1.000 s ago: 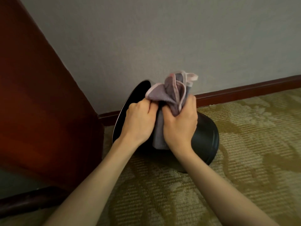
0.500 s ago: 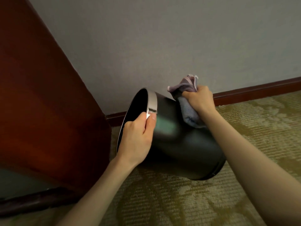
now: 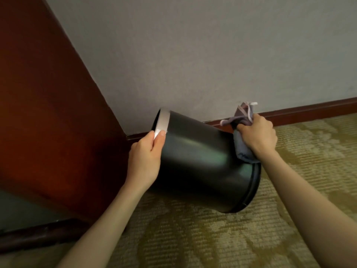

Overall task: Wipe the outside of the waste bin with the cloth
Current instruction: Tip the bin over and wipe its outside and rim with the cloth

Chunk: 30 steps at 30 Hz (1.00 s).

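Observation:
A black waste bin (image 3: 199, 161) with a silver rim band is tipped on its side above the carpet, mouth pointing up and left, base to the lower right. My left hand (image 3: 146, 159) grips the bin at the silver rim, thumb on the band. My right hand (image 3: 257, 136) holds a bunched grey-purple cloth (image 3: 243, 149) with pale edging and presses it against the bin's outer wall near the base end. Part of the cloth sticks up above my fist.
A dark red-brown wooden panel (image 3: 48, 113) stands close on the left. A grey wall (image 3: 193, 55) with a brown skirting board (image 3: 309, 113) runs behind the bin. Patterned olive carpet (image 3: 212, 238) covers the floor.
Both hands first held the cloth together over the bin. My left hand then took the rim, the bin tipped further over, and my right hand slid the cloth along the wall toward the base.

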### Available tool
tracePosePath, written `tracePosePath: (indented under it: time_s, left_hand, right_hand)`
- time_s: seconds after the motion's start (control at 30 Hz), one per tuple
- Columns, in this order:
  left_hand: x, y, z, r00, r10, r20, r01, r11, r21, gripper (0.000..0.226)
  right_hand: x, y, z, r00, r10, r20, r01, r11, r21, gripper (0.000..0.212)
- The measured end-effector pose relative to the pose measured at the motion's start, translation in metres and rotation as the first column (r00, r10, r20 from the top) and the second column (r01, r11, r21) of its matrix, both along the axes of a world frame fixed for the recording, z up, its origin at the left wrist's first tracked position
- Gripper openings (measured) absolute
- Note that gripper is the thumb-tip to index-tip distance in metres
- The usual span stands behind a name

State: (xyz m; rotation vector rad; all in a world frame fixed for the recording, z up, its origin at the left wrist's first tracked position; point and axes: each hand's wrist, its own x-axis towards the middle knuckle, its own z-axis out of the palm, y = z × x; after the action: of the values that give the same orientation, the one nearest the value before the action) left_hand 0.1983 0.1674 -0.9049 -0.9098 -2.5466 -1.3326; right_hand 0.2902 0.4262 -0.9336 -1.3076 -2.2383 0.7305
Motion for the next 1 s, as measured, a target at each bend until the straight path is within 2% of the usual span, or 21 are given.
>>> tracePosePath:
  time_s: [0.07, 0.17, 0.3, 0.47, 0.6, 0.77, 0.9, 1.0]
  left_hand:
    - [-0.001, 0.001, 0.001, 1.0, 0.02, 0.006, -0.02, 1.0, 0.002, 0.05]
    - [-0.008, 0.008, 0.005, 0.998, 0.056, 0.031, -0.056, 0.998, -0.007, 0.05]
    - [-0.022, 0.02, 0.012, 0.989, 0.097, 0.114, -0.096, 0.995, -0.014, 0.047]
    - [-0.038, 0.035, 0.018, 0.96, 0.153, 0.235, -0.156, 0.988, -0.007, 0.046]
    - [-0.048, 0.043, 0.022, 0.932, 0.177, 0.316, -0.19, 0.982, 0.009, 0.047]
    - [-0.042, 0.049, 0.022, 0.923, 0.222, 0.315, -0.238, 0.971, 0.014, 0.042]
    - [-0.034, 0.056, 0.024, 0.897, 0.167, 0.409, -0.213, 0.975, 0.068, 0.03]
    - [-0.029, 0.068, 0.036, 0.86, 0.115, 0.497, -0.181, 0.98, 0.087, 0.031]
  right_hand:
    - [0.004, -0.012, -0.001, 0.999, -0.011, -0.039, 0.014, 0.997, 0.08, 0.034]
    - [0.01, -0.035, -0.006, 0.985, 0.007, -0.174, 0.027, 0.98, 0.195, 0.024]
    - [0.018, -0.056, -0.016, 0.937, 0.058, -0.345, 0.022, 0.974, 0.224, 0.023]
    - [0.024, -0.07, -0.034, 0.911, 0.142, -0.387, -0.007, 0.944, 0.33, 0.03]
    - [0.03, -0.084, -0.046, 0.917, 0.156, -0.367, -0.022, 0.939, 0.344, 0.036]
    - [0.025, -0.111, -0.045, 0.932, 0.049, -0.359, 0.044, 0.968, 0.246, 0.047]
    - [0.018, -0.113, -0.034, 0.923, -0.026, -0.383, 0.092, 0.984, 0.153, 0.038]
    - [0.018, -0.094, -0.027, 0.904, -0.069, -0.421, 0.104, 0.993, 0.059, 0.032]
